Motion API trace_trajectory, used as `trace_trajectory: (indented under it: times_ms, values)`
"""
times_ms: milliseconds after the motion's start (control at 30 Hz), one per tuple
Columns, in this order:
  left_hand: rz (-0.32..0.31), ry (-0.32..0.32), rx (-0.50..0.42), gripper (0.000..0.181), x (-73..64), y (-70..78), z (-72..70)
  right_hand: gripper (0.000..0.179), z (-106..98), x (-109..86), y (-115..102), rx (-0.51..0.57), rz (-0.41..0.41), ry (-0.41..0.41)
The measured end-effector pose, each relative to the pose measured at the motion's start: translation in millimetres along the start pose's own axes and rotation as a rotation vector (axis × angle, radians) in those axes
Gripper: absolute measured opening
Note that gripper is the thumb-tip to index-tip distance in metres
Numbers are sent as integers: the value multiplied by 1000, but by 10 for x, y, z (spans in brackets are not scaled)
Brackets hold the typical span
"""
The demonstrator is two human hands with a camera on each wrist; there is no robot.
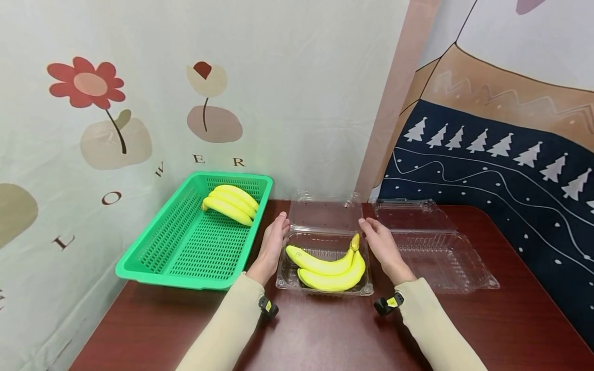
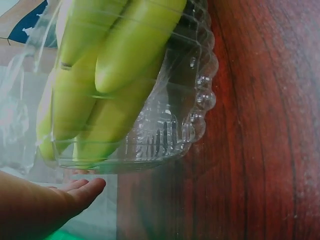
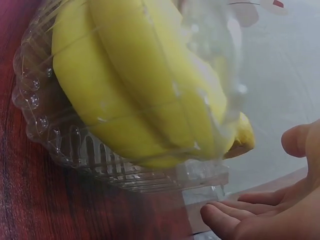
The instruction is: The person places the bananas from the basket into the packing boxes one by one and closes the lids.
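Between left grip (image 1: 272,244) and right grip (image 1: 381,244) lie yellow bananas (image 1: 328,266).

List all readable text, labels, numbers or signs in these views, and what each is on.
"L O W E R": spaced letters on the white backdrop.
Mark at the backdrop's far left edge: cut off, unreadable.
Faint mark on the banana bunch in the clear container: too small to read.
Yellow patches on the left wrist device and right wrist device: too small to tell if lettered.
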State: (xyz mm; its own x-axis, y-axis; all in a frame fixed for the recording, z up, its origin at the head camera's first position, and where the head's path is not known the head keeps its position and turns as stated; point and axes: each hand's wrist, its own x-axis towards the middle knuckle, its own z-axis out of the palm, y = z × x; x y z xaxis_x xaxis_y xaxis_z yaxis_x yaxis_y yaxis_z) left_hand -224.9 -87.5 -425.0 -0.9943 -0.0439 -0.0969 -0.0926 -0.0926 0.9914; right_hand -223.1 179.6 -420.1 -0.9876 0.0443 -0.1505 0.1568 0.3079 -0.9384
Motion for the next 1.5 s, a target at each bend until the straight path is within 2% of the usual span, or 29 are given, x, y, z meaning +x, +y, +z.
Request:
trace_trajectory:
  times_ms: [200,400,567,733,933,1033,1333,1500]
  values:
    - [49,11,-7,69,-24,33,-2,70,-40,-31,-31,39,-19,27]
    - [104,30,45,64,-52,52,-15,73,-83,-80,-46,72,-57,26]
    - [122,46,88,64,-66,77,-22,73,-109,-112,-38,102,-109,4]
    - [136,70,153,63,-78,101,-23,67,-114,-126,-49,113,-135,-15]
    - [209,84,263,58,-123,122,-33,64,-112,-142,-71,128,-156,-32]
    - [230,79,285,58,-155,120,-43,64,-112,-151,-67,141,-162,-33]
    - [241,43,253,60,-269,136,-73,66,-146,-263,-53,146,-202,-62]
    - [244,13,229,62,-328,148,-84,71,-161,-330,-36,123,-221,-48]
